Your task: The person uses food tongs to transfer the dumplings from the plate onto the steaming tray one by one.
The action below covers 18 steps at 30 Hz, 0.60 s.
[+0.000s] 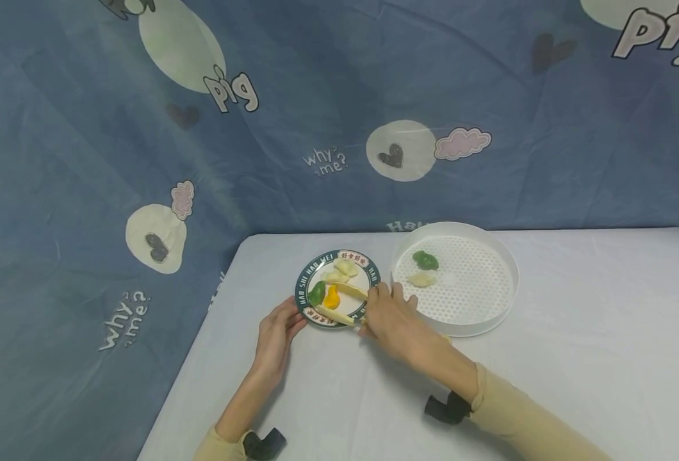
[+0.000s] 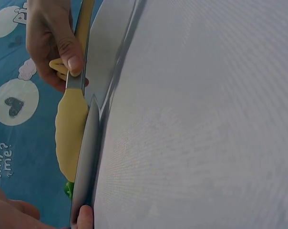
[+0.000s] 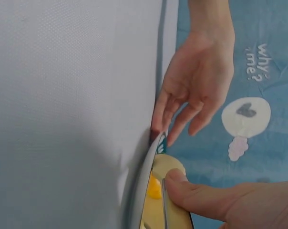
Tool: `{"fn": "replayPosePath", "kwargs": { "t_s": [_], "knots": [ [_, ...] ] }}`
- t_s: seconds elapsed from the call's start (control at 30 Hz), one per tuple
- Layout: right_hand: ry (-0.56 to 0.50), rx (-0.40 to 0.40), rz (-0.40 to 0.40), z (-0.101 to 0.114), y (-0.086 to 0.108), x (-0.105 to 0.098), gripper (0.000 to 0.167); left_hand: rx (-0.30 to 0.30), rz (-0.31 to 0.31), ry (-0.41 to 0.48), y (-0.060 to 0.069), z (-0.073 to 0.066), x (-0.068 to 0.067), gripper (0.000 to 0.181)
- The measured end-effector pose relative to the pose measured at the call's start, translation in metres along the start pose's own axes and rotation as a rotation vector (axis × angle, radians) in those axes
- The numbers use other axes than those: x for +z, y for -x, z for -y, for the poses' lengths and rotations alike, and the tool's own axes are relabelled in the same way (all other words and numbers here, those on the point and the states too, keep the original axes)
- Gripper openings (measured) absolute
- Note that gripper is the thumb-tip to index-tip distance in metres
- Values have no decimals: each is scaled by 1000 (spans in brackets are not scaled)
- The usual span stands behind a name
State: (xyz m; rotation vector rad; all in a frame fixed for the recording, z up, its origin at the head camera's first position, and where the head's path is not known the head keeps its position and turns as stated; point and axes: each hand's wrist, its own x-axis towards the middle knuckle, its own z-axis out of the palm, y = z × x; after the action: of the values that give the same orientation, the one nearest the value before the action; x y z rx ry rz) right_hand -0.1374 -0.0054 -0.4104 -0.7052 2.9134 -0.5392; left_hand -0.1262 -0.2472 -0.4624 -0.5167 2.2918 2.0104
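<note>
Left grip (image 1: pixel 278 333): fingers loosely extended, touching the plate (image 1: pixel 316 266)
Right grip (image 1: pixel 390 320): pinching the tongs (image 1: pixel 351 291) at the plate's right edge
Yellow dumpling (image 1: pixel 332 297): on the plate, between the tongs' arms, beside a green dumpling (image 1: pixel 317 293)
Plate: on the white surface (image 1: pixel 328 397), also holding pale dumplings (image 1: pixel 345 267)
Round tray (image 1: pixel 472 282): right of the plate, holding two more dumplings (image 1: pixel 426 260)
</note>
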Motion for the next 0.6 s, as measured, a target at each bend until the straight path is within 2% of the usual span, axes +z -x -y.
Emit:
{"fn": "replayPosePath", "kwargs": {
  "t_s": [0.4,0.6],
  "knots": [
    [-22,4,-7,-2,8,-4,51,-21,0,-6,-1,1,0,54],
    [-39,41,13,-4,8,-7,47,-7,4,2,0,1,0,55]
  ]
}}
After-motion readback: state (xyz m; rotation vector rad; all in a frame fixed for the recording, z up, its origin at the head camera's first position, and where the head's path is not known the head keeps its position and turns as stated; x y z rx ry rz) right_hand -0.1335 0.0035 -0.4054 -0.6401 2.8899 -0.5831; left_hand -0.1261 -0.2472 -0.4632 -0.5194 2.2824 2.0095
